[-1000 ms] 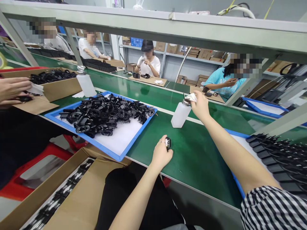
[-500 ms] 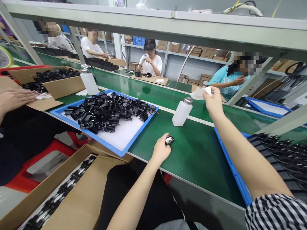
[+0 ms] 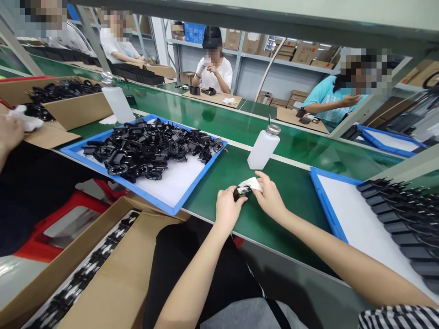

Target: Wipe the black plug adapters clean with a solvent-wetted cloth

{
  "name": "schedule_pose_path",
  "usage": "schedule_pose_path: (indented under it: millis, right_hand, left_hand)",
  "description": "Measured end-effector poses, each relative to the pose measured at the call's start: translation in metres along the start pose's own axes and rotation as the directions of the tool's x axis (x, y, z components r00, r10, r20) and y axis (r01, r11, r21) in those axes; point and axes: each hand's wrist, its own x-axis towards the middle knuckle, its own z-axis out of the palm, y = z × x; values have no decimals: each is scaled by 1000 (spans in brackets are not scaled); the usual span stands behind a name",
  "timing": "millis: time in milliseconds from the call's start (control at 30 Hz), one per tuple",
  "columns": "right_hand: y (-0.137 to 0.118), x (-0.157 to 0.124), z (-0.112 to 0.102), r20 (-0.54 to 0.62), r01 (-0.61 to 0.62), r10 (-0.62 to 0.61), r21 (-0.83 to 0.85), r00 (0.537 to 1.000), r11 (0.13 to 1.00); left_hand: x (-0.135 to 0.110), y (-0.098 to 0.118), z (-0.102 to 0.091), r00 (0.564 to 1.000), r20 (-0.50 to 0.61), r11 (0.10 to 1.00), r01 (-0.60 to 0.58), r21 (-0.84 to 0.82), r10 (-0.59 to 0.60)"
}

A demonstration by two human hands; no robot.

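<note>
My left hand (image 3: 227, 207) is closed on a small black plug part (image 3: 241, 192) just above the green belt (image 3: 291, 183). My right hand (image 3: 270, 197) pinches a white wipe (image 3: 251, 183) and presses it against that part. Both hands meet near the belt's front edge. A white dispenser bottle (image 3: 262, 146) with a metal top stands upright just beyond them.
A blue tray (image 3: 171, 208) heaped with black plug parts lies to the left. Another blue tray (image 3: 322, 201) with rows of black parts is at the right. Cardboard boxes sit below left. A neighbour's hand (image 3: 10, 132) is at far left; several people work across the belt.
My right hand came down from the bottle's top with the wipe and now touches the part held by my left hand. The left hand lifted the part slightly.
</note>
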Motion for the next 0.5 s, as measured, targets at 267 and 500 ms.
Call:
schedule_pose_path:
  millis: [267,500]
  right_hand:
    - [-24,-16,20,56,266,-262,-93,964,959]
    - [21,-33,-19,109,259,-238,-259,965,930]
  left_hand:
    - [2,-5,-3,998,34,995,-56,82,54]
    - [3,-6,-3,999,36,1000,17,8,-18]
